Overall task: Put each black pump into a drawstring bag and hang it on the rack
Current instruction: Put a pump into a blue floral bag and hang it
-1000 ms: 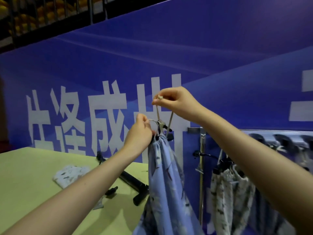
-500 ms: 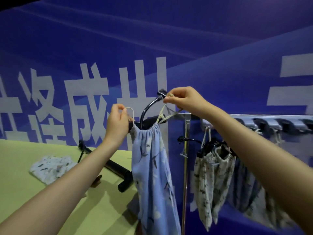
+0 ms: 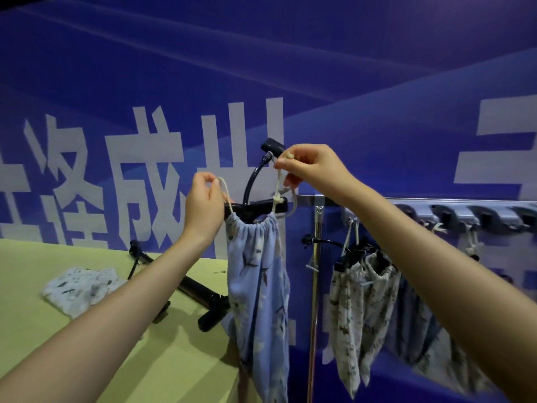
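A blue banner wall [image 3: 348,68] with large pale characters filled the upper frame. Along the lower left ran a yellow-green table [image 3: 29,286], and across the right side stood the rack [image 3: 406,201], its horizontal bar carried on a metal post [image 3: 315,286] near the centre.

In the centre of the frame hung a blue drawstring bag [image 3: 258,286], held up in the air just left of the post and not yet on any hook. Its mouth was gathered shut around a black pump handle [image 3: 261,205], with the pump's hose [image 3: 254,181] curving up out of the top.

On the rack at right, pale printed filled bags [image 3: 360,301] already hung by their cords, and at least one darker bag hung behind them; how many in all could not be told. Further right the hooks [image 3: 488,216] looked partly free.

On the table at lower left lay another black pump [image 3: 191,286], unbagged, and beside it a folded pale empty bag [image 3: 81,286]. By that showing, several pumps were done, one was bagged and awaited hanging, and at least one remained to be bagged.

The hands were apart, one to each side of the bag's mouth. The left hand [image 3: 203,205] pinched the cord loop [image 3: 225,190] on the left. The right hand [image 3: 313,170] pinched the knotted cord [image 3: 279,184] on the right, higher up.
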`<state>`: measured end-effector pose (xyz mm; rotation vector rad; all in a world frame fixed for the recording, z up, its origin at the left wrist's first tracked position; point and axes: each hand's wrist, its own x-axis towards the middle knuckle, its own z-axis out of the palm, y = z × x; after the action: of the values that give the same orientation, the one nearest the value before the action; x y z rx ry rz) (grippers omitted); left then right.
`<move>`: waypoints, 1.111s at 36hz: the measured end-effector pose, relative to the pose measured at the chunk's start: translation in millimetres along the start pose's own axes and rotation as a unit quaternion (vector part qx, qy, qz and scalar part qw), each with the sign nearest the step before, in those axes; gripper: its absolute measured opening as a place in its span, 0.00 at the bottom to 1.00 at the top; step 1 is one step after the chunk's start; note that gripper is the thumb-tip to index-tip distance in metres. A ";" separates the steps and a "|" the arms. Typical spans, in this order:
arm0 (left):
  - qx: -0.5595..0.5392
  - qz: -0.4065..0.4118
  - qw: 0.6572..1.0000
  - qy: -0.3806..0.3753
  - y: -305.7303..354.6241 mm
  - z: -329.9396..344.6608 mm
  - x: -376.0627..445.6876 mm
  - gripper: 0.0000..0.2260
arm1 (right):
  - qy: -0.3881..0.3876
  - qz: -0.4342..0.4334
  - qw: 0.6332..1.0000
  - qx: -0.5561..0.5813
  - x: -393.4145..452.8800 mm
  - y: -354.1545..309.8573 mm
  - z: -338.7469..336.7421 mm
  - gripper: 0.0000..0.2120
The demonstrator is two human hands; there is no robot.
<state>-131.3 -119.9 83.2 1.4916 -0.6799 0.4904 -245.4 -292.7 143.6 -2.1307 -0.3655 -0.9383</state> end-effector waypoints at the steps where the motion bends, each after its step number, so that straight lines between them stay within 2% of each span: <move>1: -0.002 0.008 1.000 -0.014 3.3 2.3 -2.0 0.05 | -0.006 -0.005 1.000 0.000 1.7 -1.3 1.3 0.09; 5: -0.007 0.030 0.995 -0.097 15.2 7.1 -8.3 0.06 | -0.001 -0.042 0.996 -0.083 5.4 -5.3 6.5 0.03; 7: -0.045 0.005 0.988 -0.150 23.3 9.0 -9.7 0.09 | 0.017 -0.057 0.988 -0.145 5.1 -6.4 8.4 0.06; 9: -0.129 -0.037 0.971 -0.198 29.5 9.4 -9.8 0.10 | 0.034 -0.072 0.981 -0.177 2.7 -7.8 10.6 0.10; 11: -0.229 -0.073 0.941 -0.238 34.3 10.2 -11.4 0.10 | 0.037 -0.066 0.986 -0.147 0.4 -6.2 11.9 0.10; 13: -0.271 -0.078 0.924 -0.258 38.5 12.6 -13.9 0.09 | 0.043 -0.053 0.993 -0.093 -2.4 -5.6 11.1 0.08; 16: -0.244 -0.062 0.936 -0.245 42.4 20.6 -14.1 0.09 | 0.039 -0.043 0.998 -0.009 -7.6 -6.5 6.8 0.06; 19: -0.221 -0.057 0.948 -0.220 43.5 31.7 -13.1 0.09 | 0.067 -0.054 0.996 0.002 -11.5 -4.7 1.8 0.05; 22: -0.251 -0.064 0.941 -0.217 43.8 44.1 -12.4 0.08 | 0.096 -0.055 0.994 -0.013 -15.0 -2.9 -7.2 0.04; 27: -0.216 -0.046 0.947 -0.234 43.4 72.3 -10.4 0.06 | 0.076 -0.027 0.996 0.029 -26.6 4.1 -28.1 0.06; 30: -0.224 -0.028 0.945 -0.238 50.9 95.0 -11.3 0.08 | 0.110 0.000 0.991 0.071 -36.0 11.1 -43.9 0.06; 35: -0.282 -0.040 0.921 -0.266 58.5 144.3 -20.0 0.09 | 0.176 0.046 0.976 0.118 -57.2 29.5 -70.0 0.08; 40: -0.285 -0.050 0.923 -0.252 52.4 195.1 -45.3 0.08 | 0.196 0.107 0.971 0.089 -83.3 57.3 -86.3 0.08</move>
<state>-220.9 -306.5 81.9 1.0803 -1.0376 -0.1863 -316.4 -391.7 90.4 -1.7325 -0.0183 -1.1233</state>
